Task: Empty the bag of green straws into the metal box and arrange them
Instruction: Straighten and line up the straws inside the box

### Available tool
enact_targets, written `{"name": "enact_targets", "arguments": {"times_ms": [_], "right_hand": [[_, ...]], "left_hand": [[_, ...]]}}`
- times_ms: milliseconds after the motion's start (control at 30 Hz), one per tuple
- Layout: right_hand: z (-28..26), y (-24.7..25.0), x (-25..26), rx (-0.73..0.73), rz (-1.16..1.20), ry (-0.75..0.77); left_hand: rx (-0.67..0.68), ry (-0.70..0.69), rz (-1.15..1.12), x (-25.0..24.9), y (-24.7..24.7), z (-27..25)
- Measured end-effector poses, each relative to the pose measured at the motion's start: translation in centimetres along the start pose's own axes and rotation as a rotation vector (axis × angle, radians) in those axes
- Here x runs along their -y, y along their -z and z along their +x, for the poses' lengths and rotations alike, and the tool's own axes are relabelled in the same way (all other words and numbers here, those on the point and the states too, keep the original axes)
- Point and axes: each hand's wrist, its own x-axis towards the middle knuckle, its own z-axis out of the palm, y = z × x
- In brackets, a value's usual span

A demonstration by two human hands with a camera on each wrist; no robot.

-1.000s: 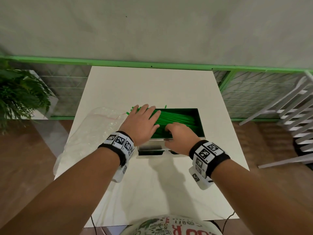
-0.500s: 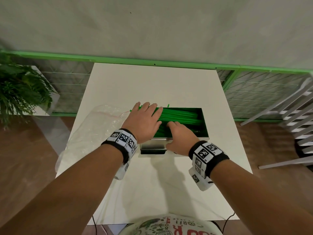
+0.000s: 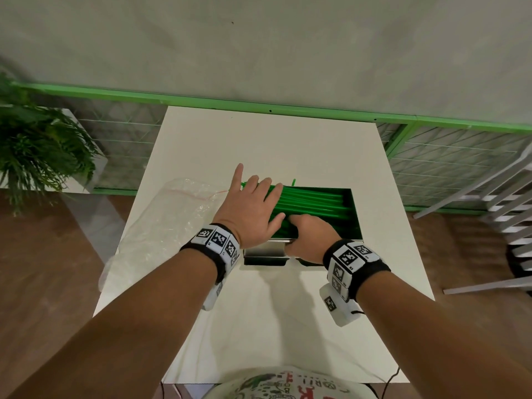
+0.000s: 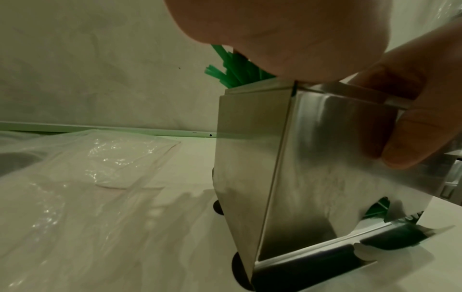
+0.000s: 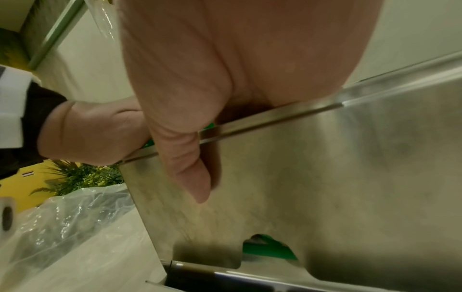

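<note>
The metal box (image 3: 354, 214) stands mid-table, filled with green straws (image 3: 313, 200) lying lengthwise. My left hand (image 3: 259, 191) lies flat with straight fingers on the straws' left ends, which poke past the box's left wall (image 4: 247, 158); the straws (image 4: 232, 69) stick out under my palm. My right hand (image 3: 299, 223) grips the box's near wall: its fingers curl over the rim into the box and the thumb (image 5: 190, 173) presses the outer front face (image 5: 325, 177). Straws (image 5: 267, 251) show through a cut-out low in that face. The empty clear bag (image 3: 172, 223) lies left of the box.
The white table (image 3: 288, 145) has bare surface behind and in front of the box. A green rail (image 3: 288, 109) runs along the wall behind. A potted plant (image 3: 37, 151) stands at the left, a white rack (image 3: 506, 197) at the right.
Both hands stay at the box's left end. The left hand's outer finger has spread further out, and its thumb now touches the right hand.
</note>
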Motion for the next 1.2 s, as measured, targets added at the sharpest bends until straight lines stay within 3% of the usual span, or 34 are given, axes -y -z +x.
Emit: {"name": "enact_targets", "arguments": {"times_ms": [200, 767, 1200], "right_hand": [[-0.1, 0.5, 0.2, 0.061, 0.077, 0.001], [1.7, 0.2, 1.3, 0.29, -0.058, -0.153], [1.8, 0.0, 1.4, 0.281, -0.1, -0.17]], "left_hand": [[-0.005, -0.001, 0.019, -0.1, 0.3, -0.2], [-0.005, -0.027, 0.015, 0.0, 0.3, -0.5], [-0.057, -0.028, -0.007, 0.2, 0.0, -0.3]]}}
